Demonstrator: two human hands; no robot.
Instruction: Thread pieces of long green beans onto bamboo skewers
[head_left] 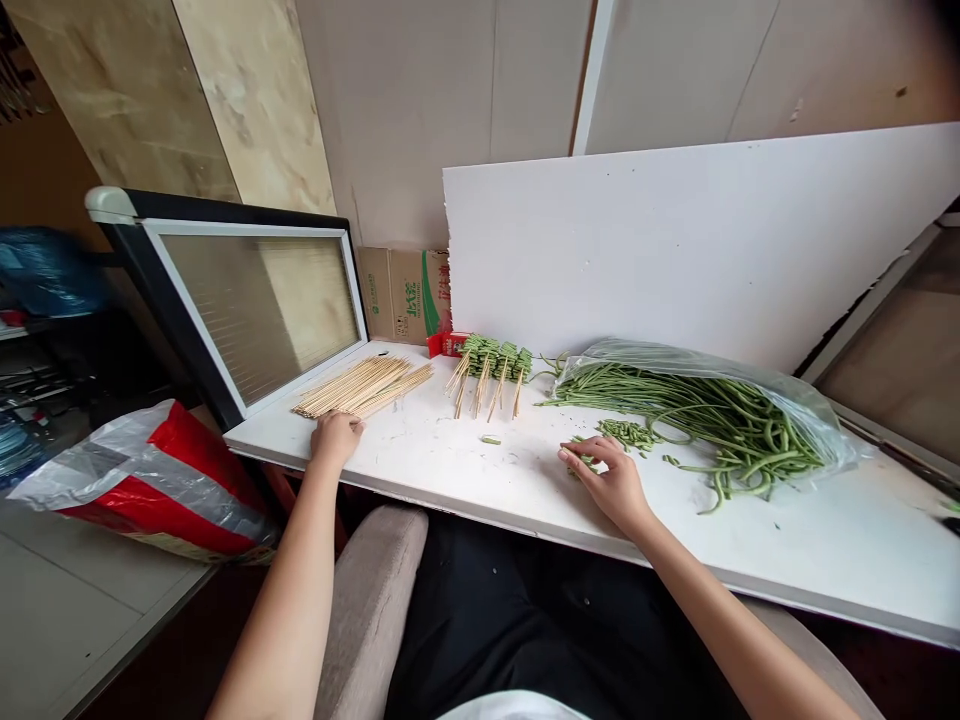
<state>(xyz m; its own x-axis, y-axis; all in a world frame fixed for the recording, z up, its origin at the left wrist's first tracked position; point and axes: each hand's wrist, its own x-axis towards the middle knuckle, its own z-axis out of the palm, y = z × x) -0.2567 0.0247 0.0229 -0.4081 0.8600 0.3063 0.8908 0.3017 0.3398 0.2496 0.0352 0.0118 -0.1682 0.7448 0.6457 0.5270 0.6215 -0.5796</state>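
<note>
My left hand [337,437] is curled closed against the near ends of a pile of bamboo skewers [364,385]; what its fingers hold is hidden. On the right, the fingers and thumb of my right hand [606,478] close around cut green bean pieces [589,462], partly covered by the hand. Just behind it lies a small heap of more cut pieces [628,433]. Several skewers threaded with bean pieces [495,358] rest side by side at the back, their bare sticks toward me. One loose bean piece [490,440] lies between my hands.
Long green beans [675,405] spill from a clear plastic bag [814,410] on the white table [450,480]. A framed glass panel [262,310] borders the left, a white board [637,250] the back. A cardboard box [401,295] stands in the corner; a red-and-white sack [165,490] is at lower left.
</note>
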